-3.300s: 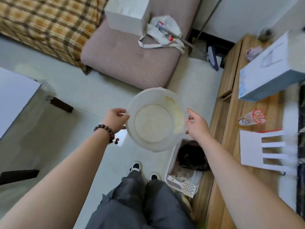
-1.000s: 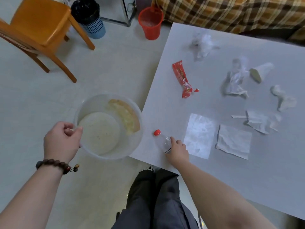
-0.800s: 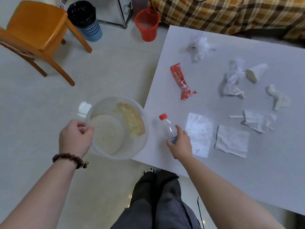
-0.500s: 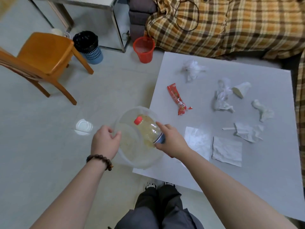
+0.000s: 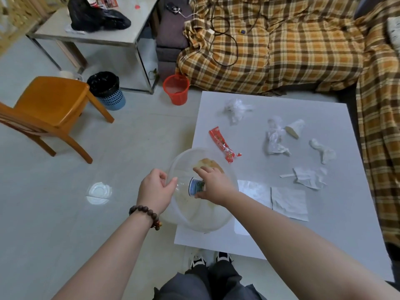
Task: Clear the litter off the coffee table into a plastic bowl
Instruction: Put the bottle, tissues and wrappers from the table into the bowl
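Note:
My left hand [image 5: 154, 191] grips the left rim of a clear plastic bowl [image 5: 194, 215], held at the near left corner of the white coffee table [image 5: 270, 245]. My right hand [image 5: 213, 184] reaches inside the bowl and holds a clear plastic bottle [image 5: 195, 186] with a blue label down in it. On the table lie a red wrapper [image 5: 223, 144], a flat paper napkin [image 5: 289, 203], a clear film square [image 5: 255, 190], crumpled tissues [image 5: 322, 150] and plastic wraps [image 5: 273, 137].
An orange wooden chair [image 5: 52, 105], a blue bin with a black liner [image 5: 107, 89] and a red basket [image 5: 176, 89] stand on the floor to the left. A plaid-covered sofa [image 5: 292, 44] runs behind and right of the table. A side table [image 5: 97, 33] is far left.
My right hand lifted the bottle off the table edge and moved it left into the bowl. My left hand brought the bowl right, up over the table corner.

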A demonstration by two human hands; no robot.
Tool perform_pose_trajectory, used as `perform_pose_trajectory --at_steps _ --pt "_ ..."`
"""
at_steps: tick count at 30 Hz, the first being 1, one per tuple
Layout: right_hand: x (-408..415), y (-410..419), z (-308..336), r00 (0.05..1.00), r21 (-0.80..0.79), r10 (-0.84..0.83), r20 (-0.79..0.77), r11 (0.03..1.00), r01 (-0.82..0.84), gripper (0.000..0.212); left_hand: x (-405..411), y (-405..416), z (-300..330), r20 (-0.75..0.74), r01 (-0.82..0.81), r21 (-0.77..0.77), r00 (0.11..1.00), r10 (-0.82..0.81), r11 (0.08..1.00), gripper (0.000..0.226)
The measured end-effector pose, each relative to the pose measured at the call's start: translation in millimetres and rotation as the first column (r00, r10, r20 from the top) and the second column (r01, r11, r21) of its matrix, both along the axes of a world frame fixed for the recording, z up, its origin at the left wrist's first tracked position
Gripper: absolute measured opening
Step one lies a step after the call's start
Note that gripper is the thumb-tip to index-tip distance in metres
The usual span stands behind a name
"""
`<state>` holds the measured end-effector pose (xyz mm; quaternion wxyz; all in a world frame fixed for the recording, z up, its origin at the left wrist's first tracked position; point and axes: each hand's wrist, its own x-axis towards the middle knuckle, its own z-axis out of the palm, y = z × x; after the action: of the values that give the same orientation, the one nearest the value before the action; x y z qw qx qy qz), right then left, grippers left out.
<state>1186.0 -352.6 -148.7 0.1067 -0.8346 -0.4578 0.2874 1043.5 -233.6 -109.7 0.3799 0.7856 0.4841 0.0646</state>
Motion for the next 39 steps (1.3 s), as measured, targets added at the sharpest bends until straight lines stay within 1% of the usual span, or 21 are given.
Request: perform_pose_trajectory --at_steps 5,10,14,16,19,21,23,28,31,33,35,37,39 --pt "20.3 -33.6 11.1 0.991 0.014 -0.137 0.005 0.99 0.137 0.082 21.4 -1.5 3.5 0.013 0.054 -0.022 0.998 -0.053 0.998 0.026" --pt "47.2 -102.9 12.8 0.928 0.041 -0.371 -0.041 0.927 0.372 0.083 49.7 -6.5 2.6 -0.016 0.085 -0.022 0.996 -0.085 0.996 0.03" --pt "73.0 -174.5 -14.1 0.851 -0.065 -0.521 -0.068 0.854 0.517 0.081 73.8 -19.8 -2.2 -0.034 0.074 -0.013 0.997 -0.075 0.997 0.032" --pt "88.1 -204.8 -36.4 0.821 -0.137 -0.567 -0.061 0.82 0.556 0.08 87.6 -28.2 -5.0 -0.044 0.071 0.007 0.996 -0.071 0.997 0.032" --pt "111.4 -238.3 -77.2 0.815 -0.228 -0.578 -0.045 0.8 0.555 0.078 109.1 -44.6 -10.4 -0.074 0.062 0.063 0.996 -0.057 0.996 0.032" --pt "125.1 -251.1 -104.3 0.816 -0.249 -0.575 -0.063 0.801 0.545 0.074 121.7 -58.5 -15.1 -0.086 0.033 0.082 0.996 -0.026 0.996 0.032" --pt "139.5 -258.7 -128.7 0.841 -0.261 -0.537 -0.069 0.823 0.505 0.07 130.3 -72.6 -22.0 -0.1 -0.01 0.098 0.995 0.02 0.995 0.033" --pt "168.0 -272.5 -176.3 0.908 -0.254 -0.419 -0.018 0.88 0.401 0.06 134.6 -97.5 -44.4 -0.114 -0.162 0.006 0.98 0.162 0.987 0.048" --pt "179.4 -278.7 -198.2 0.936 -0.265 -0.351 0.034 0.9 0.347 0.05 126.5 -102.9 -62.4 -0.109 -0.24 -0.018 0.965 0.236 0.971 0.051" --pt "183.8 -279.9 -207.9 0.938 -0.232 -0.339 0.073 0.909 0.347 0.043 121.9 -105.0 -73.4 -0.098 -0.276 -0.031 0.957 0.272 0.961 0.052" --pt "189.7 -279.5 -214.6 0.943 -0.216 -0.324 0.073 0.918 0.332 0.037 124.6 -110.1 -74.1 -0.088 -0.293 -0.036 0.953 0.289 0.956 0.051" --pt "195.6 -278.6 -216.4 0.942 -0.212 -0.334 0.027 0.919 0.332 0.027 135.0 -119.1 -66.6 -0.078 -0.302 -0.042 0.951 0.298 0.952 0.052" --pt "201.9 -275.6 -209.6 0.899 -0.181 -0.436 -0.042 0.888 0.422 0.015 148.0 -127.7 -59.7 -0.076 -0.298 -0.035 0.953 0.295 0.954 0.052"
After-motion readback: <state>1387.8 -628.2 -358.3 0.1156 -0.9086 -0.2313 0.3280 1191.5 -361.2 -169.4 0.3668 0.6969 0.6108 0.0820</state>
